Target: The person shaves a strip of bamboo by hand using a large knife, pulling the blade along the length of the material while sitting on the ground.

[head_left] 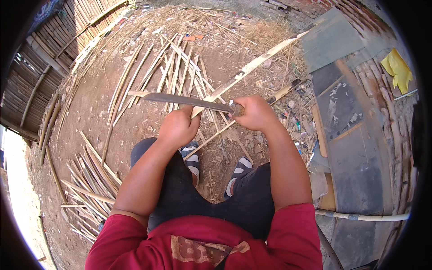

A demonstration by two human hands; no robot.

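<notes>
My right hand [256, 113] is wrapped round the handle of a machete [189, 101]. Its dark blade points left and lies across a long split bamboo strip [245, 72]. Close to the strip's near end, my left hand [179, 128] is closed round it, just below the blade; the fingers are partly hidden. From there the pale strip slants up to the far right, with darker patches along it. I cannot tell whether the blade's edge has entered the bamboo. A thinner bamboo stick [209, 141] slants below my hands, over the ground between my feet.
Cut bamboo strips [148, 72] lie crisscrossed on the dirt ahead, and another pile [92, 182] lies at the left. Dark boards [355, 157] and a yellow cloth [397, 72] are at the right. A bamboo wall [40, 81] stands at the far left.
</notes>
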